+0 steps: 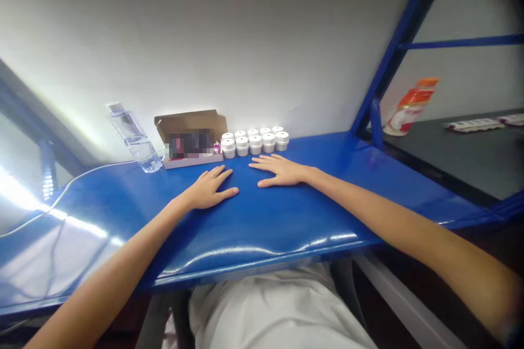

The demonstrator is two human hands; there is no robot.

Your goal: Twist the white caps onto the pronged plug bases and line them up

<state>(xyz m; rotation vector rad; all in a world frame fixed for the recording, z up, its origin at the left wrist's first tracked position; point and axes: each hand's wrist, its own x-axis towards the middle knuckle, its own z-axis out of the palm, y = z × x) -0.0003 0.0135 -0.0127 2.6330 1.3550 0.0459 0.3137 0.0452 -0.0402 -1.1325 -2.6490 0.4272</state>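
Note:
My left hand (208, 188) lies palm down on the blue table (254, 223), fingers spread, holding nothing. To its right, my right hand (280, 170) also rests flat with its fingers apart and nothing in it. Several white round containers with lids (255, 144) stand in two rows just beyond my hands. Left of them is an open cardboard box (194, 162) with its lid raised against the wall. Its contents are pixelated, apart from a small pink and white item at the right end.
A clear bottle (141, 147) stands left of the box, near a white cable (82, 174). Blue metal frame posts (393, 60) rise at the right. Beyond them, an orange and white bottle (411, 106) stands on a dark surface (454, 158) beside white strips (477, 124).

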